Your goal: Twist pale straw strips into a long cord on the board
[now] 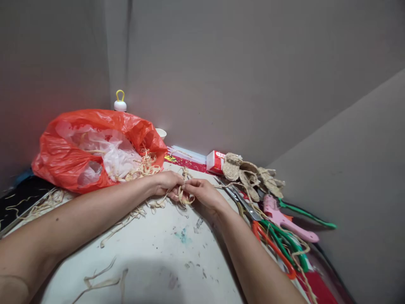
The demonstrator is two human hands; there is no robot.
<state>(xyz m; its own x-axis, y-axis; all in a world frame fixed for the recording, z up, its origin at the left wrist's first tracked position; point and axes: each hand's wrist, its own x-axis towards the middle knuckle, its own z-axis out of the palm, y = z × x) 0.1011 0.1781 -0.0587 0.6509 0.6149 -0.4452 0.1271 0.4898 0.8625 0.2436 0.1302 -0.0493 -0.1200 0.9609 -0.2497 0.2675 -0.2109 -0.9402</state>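
My left hand (166,182) and my right hand (204,193) meet at the middle of a stained white table (152,253). Both hands pinch the same pale straw strands (182,197), which curl between the fingertips. A small knotted piece of straw (186,172) sticks up just behind the fingers. More loose straw (133,213) trails from under my left hand toward the near left.
A red plastic bag (95,147) with clear plastic and straw spilling out lies at the left. Woven straw pieces (249,173), a red box (215,161), scissors (243,202), a pink glue gun (284,217) and green and orange handles (278,245) crowd the right. Grey walls close behind.
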